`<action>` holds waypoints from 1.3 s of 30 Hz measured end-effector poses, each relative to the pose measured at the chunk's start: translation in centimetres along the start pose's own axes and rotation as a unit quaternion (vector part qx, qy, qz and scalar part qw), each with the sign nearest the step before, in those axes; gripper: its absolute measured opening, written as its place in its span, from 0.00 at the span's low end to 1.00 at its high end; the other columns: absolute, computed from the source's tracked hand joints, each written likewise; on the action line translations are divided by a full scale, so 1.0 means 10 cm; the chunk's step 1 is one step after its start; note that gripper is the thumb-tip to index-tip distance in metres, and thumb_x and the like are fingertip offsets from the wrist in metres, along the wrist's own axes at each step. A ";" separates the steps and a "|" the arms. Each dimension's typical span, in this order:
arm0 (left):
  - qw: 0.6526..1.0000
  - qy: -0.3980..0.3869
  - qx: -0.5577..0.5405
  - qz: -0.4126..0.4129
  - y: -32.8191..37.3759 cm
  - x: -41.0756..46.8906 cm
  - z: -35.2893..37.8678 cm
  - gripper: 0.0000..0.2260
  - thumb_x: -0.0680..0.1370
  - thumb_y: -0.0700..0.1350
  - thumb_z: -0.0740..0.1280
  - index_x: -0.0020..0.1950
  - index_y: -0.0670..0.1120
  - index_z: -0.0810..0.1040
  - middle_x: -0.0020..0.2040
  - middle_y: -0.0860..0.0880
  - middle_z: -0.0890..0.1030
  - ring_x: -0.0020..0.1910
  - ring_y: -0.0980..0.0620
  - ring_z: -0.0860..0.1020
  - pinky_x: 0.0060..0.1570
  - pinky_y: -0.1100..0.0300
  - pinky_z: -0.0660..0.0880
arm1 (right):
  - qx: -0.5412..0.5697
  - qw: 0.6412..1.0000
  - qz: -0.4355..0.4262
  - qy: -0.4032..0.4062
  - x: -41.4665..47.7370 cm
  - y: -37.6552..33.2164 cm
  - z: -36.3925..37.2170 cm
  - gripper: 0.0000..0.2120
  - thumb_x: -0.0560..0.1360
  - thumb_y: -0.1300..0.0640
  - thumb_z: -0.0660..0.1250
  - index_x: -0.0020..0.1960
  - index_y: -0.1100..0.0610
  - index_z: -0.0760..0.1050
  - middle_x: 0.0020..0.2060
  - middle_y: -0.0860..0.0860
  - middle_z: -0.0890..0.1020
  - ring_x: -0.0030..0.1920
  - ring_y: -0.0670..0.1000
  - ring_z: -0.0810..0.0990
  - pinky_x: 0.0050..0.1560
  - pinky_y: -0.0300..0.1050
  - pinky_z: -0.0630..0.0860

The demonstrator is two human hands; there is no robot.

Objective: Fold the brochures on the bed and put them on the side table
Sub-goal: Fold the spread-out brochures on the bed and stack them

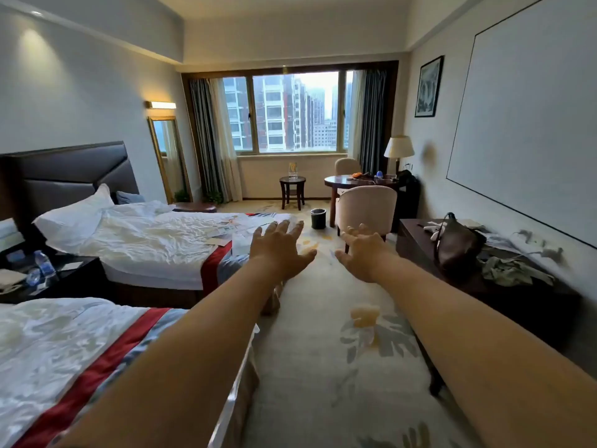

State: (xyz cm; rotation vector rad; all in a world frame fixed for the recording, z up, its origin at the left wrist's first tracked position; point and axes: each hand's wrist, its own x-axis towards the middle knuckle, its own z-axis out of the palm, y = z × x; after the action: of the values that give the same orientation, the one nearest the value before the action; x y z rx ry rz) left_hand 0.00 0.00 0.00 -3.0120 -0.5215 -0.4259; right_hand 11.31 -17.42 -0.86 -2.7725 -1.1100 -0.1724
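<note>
- Head view: brochures (227, 228) lie scattered as pale sheets near the foot of the far bed (145, 247), beside the red runner (214, 265); print too small to read.
- Left hand (279, 250) and right hand (363, 250): fingers spread wide, holding nothing, raised over the carpet (323, 334).

Dim room; grey daylight from window (292, 111), warm wall lamp (160, 105) glow; wide-angle bending at edges; soft focus.
</note>
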 end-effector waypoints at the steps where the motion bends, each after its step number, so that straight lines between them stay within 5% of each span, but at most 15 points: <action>1: 1.000 -0.005 -0.002 -0.001 0.02 0.21 0.07 0.38 0.79 0.71 0.56 0.84 0.56 0.52 0.84 0.47 0.56 0.82 0.43 0.55 0.79 0.38 0.53 | 0.002 1.000 -0.002 -0.002 0.18 0.08 0.04 0.32 0.85 0.40 0.54 0.83 0.54 0.53 0.83 0.52 0.54 0.83 0.56 0.46 0.80 0.58 0.49; 18: 0.991 -0.089 0.103 0.002 -0.18 3.86 1.17 0.35 0.80 0.70 0.56 0.83 0.57 0.55 0.80 0.45 0.64 0.78 0.41 0.64 0.74 0.40 0.60 | -0.006 0.997 0.026 -0.070 3.76 1.40 0.62 0.28 0.86 0.49 0.53 0.83 0.56 0.54 0.82 0.54 0.57 0.82 0.58 0.51 0.80 0.56 0.50; 26: 0.990 -0.109 0.084 0.013 -0.60 5.82 1.87 0.35 0.79 0.70 0.56 0.83 0.57 0.55 0.81 0.46 0.63 0.79 0.42 0.63 0.73 0.42 0.61 | 0.000 0.994 0.077 -0.078 5.68 1.97 1.12 0.31 0.83 0.43 0.55 0.82 0.54 0.56 0.81 0.55 0.59 0.81 0.60 0.55 0.80 0.58 0.56; 39: 0.989 -0.096 0.076 0.078 -0.33 8.95 3.13 0.34 0.79 0.69 0.57 0.82 0.56 0.59 0.77 0.46 0.68 0.74 0.42 0.69 0.70 0.44 0.66 | -0.007 0.992 0.096 -0.088 8.37 3.42 1.57 0.31 0.86 0.46 0.53 0.84 0.57 0.50 0.83 0.52 0.54 0.83 0.54 0.49 0.81 0.52 0.46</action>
State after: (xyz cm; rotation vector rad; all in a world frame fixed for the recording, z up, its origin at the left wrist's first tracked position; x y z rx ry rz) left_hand 88.02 35.07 -5.06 -2.9316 -0.3072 -0.0822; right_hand 95.97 17.49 -6.02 -2.9321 -0.8722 0.0883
